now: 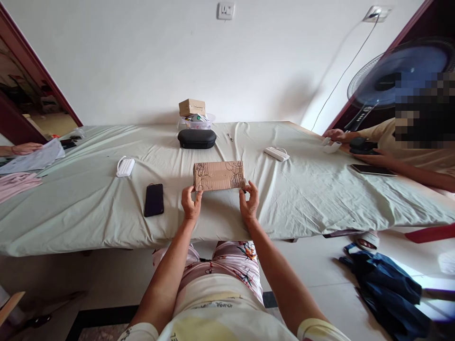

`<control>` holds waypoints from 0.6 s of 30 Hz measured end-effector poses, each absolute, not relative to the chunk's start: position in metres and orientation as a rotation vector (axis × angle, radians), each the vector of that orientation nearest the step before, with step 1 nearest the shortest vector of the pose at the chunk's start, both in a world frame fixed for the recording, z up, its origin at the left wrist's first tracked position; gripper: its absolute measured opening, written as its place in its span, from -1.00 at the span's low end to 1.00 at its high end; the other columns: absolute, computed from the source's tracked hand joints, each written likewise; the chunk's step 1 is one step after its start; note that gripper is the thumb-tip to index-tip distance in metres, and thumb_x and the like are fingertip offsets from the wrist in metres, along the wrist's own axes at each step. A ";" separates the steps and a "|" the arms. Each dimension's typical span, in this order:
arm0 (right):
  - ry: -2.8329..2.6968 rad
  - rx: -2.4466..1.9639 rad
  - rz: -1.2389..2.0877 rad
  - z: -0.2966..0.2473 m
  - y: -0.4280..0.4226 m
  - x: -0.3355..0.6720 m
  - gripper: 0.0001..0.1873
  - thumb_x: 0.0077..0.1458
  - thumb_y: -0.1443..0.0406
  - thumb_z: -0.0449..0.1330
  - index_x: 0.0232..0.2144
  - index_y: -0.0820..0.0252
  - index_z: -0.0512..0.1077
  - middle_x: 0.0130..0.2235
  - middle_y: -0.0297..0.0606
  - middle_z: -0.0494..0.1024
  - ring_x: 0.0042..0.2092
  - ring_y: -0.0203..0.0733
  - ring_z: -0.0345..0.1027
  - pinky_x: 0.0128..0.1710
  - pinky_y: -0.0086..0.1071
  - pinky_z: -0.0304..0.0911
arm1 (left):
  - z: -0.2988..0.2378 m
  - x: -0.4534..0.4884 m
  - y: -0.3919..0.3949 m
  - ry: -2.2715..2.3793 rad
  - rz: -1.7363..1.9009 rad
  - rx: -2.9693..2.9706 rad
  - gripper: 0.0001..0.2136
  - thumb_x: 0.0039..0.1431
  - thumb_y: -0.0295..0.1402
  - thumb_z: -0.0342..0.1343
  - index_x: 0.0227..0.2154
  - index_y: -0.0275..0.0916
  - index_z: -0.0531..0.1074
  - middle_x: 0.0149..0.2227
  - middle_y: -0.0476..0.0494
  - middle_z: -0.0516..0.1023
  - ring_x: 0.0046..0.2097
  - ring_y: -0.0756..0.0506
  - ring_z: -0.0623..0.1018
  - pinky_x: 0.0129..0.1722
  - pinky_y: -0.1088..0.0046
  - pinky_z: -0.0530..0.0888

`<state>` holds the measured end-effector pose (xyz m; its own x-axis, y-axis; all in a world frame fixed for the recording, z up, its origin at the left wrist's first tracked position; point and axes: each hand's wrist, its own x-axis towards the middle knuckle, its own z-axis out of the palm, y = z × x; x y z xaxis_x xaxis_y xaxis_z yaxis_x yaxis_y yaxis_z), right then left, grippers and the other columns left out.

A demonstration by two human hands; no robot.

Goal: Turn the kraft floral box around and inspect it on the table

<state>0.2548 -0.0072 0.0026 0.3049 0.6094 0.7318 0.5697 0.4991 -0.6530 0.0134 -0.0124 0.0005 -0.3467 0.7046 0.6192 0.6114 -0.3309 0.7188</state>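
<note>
A brown cardboard box (219, 176) with dark scribbled loops on its corners is held between my two hands over the near side of the table. My left hand (192, 202) grips its near left corner, thumb on the front edge. At the near right corner my right hand (249, 201) pinches the box, with a small dark thing by the fingertips that I cannot make out. A black phone (154, 200) lies left of my left hand. Beyond the box sits a black zip case (196, 139).
A pale green cloth (95, 203) covers the table. White power banks (125, 167) lie on both sides. At the back, a small carton (192, 107) rests on a clear plastic tub (202, 124). A person's arm (408, 163) is at right; another hand (26, 148) holds papers at left.
</note>
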 end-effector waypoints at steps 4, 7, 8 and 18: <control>-1.430 -1.159 0.103 0.005 -0.004 0.250 -0.36 0.28 0.17 0.11 0.36 0.13 0.23 -0.01 -0.05 0.55 0.04 0.03 0.47 0.12 0.02 0.41 | 0.002 0.013 -0.014 1.773 1.766 1.744 -0.80 0.39 -0.15 0.10 -0.16 -0.17 0.45 -0.16 -0.23 0.58 -0.07 -0.16 0.60 0.05 0.27 0.53; -1.469 -1.227 0.163 0.002 0.006 0.248 -0.25 0.20 0.19 0.15 0.41 0.08 0.15 0.20 0.02 0.47 0.17 0.09 0.42 0.12 0.02 0.42 | 0.002 0.014 -0.013 1.792 1.741 1.726 -0.84 0.41 -0.21 0.04 -0.17 -0.18 0.43 -0.13 -0.25 0.57 -0.06 -0.15 0.59 0.06 0.28 0.52; -1.480 -1.235 0.205 0.000 0.009 0.248 -0.22 0.20 0.18 0.15 0.43 0.05 0.10 0.27 0.02 0.42 0.21 0.09 0.40 0.13 0.03 0.42 | 0.002 0.014 -0.012 1.799 1.722 1.711 -0.84 0.42 -0.24 0.02 -0.16 -0.18 0.42 -0.11 -0.25 0.57 -0.06 -0.15 0.59 0.05 0.30 0.53; -1.587 -1.234 0.417 -0.020 0.026 0.256 -0.10 0.21 0.08 0.17 0.49 0.08 -0.06 0.40 0.11 0.26 0.35 0.13 0.30 0.29 0.13 0.29 | -0.002 0.013 -0.002 1.915 1.445 1.623 -0.83 0.30 -0.47 0.04 -0.09 -0.22 0.43 -0.03 -0.31 0.57 0.06 -0.21 0.60 0.09 0.24 0.53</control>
<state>0.2557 0.0264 -0.0198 0.0649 0.8599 0.5062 0.5001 0.4110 -0.7622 0.0134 -0.0020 -0.0020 -0.3514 0.8511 0.3900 0.6085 -0.1090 0.7860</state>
